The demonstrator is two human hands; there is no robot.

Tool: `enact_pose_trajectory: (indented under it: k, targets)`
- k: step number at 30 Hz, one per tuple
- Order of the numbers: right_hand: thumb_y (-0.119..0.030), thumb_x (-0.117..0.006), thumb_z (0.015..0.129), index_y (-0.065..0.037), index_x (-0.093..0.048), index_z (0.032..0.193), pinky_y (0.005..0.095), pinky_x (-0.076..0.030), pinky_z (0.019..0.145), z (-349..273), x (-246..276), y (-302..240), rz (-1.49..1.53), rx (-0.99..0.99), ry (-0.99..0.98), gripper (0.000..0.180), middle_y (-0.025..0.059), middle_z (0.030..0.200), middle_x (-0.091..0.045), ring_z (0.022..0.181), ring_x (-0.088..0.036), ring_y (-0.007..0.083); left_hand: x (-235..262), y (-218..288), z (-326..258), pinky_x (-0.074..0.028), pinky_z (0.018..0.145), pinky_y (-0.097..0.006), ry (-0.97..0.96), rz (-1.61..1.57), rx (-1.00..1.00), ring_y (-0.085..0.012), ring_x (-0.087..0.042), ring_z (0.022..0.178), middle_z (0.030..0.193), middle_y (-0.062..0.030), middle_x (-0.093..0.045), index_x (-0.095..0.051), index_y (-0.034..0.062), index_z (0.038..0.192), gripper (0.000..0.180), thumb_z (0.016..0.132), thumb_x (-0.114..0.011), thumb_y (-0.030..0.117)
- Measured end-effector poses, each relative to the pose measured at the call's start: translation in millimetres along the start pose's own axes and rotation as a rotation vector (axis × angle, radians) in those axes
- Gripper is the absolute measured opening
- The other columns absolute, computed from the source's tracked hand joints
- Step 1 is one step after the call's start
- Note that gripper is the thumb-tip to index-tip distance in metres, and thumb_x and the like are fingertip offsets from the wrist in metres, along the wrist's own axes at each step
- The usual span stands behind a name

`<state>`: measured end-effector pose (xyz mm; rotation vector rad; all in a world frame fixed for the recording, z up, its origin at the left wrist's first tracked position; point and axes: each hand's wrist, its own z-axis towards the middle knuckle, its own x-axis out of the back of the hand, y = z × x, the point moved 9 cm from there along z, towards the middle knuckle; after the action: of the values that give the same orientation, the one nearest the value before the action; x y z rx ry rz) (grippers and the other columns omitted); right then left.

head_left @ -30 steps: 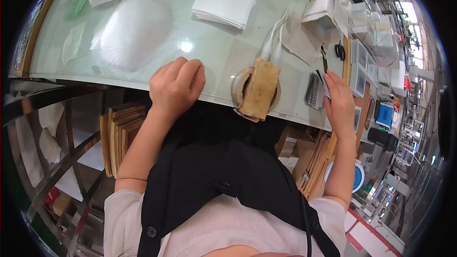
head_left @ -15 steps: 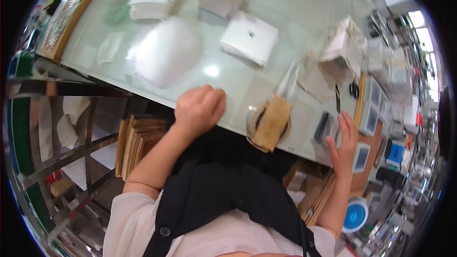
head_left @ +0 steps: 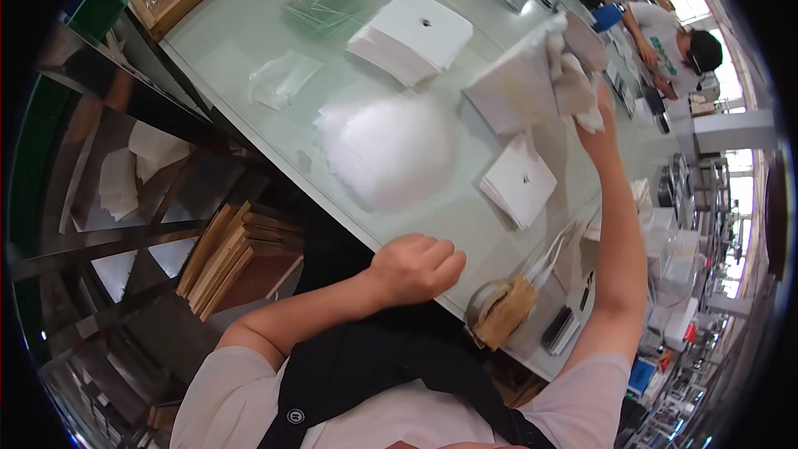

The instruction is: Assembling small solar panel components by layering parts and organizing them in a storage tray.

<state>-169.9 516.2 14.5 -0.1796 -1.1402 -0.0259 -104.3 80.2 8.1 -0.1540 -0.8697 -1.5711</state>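
My left hand is closed in a loose fist on the near table edge, with nothing showing in it. My right arm stretches far across the table, and my right hand is closed on a crumpled white cloth at the right side of a pale box. The cloth partly hides the fingers. Between my hands lie a pile of thin white sheets and a small stack of white cards, each card with a dark mark. A larger stack of similar cards stands farther back.
A tape-wrapped tan block sits at the near edge, beside a dark-and-clear bundle. Clear film and green-tinted clear sheets lie at left. Wooden boards lean below the table. Another person works at far right.
My right hand has moved from the near right of the table to the cloth by the box. The view has turned and shifted, and the left hand stays closed at the edge.
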Motion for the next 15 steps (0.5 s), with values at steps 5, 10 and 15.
enact_pose_trajectory:
  k: [5, 10, 15]
  targets:
    - [-0.029, -0.068, 0.088, -0.004, -0.049, 0.134, 0.0349, -0.046, 0.095, 145.0, -76.9, -78.4, 0.245, 0.203, -0.059, 0.056, 0.0140, 0.122, -0.058, 0.113, -0.057, 0.0231, 5.9, -12.3, -7.0, -0.040, 0.041, -0.028, 0.007, -0.002, 0.052, -0.0134, -0.047, 0.046, 0.058, -0.0002, -0.037, -0.048, 0.0126, 0.066, 0.016, 0.068, -0.064, 0.007]
    - [-0.058, -0.074, 0.074, -0.001, -0.040, 0.142, 0.0393, -0.031, 0.111, 230.6, -104.9, -83.1, 0.041, 0.046, -0.166, 0.095, 0.0219, 0.144, -0.042, 0.133, -0.042, 0.0321, 4.7, -9.4, -5.7, -0.036, 0.043, -0.023, 0.009, -0.001, 0.009, -0.0091, -0.045, 0.047, 0.058, 0.0017, -0.035, -0.049, 0.0129, 0.067, 0.011, 0.066, -0.060, 0.013]
    - [-0.067, -0.072, 0.070, 0.000, -0.033, 0.146, 0.0432, -0.026, 0.114, 244.3, -119.5, -74.7, 0.143, 0.099, -0.234, 0.108, 0.0231, 0.146, -0.038, 0.137, -0.035, 0.0368, 6.1, -12.0, -7.3, -0.032, 0.042, -0.021, 0.023, 0.036, 0.016, -0.0077, -0.042, 0.047, 0.058, 0.0019, -0.033, -0.051, 0.0127, 0.069, 0.011, 0.064, -0.060, 0.013]
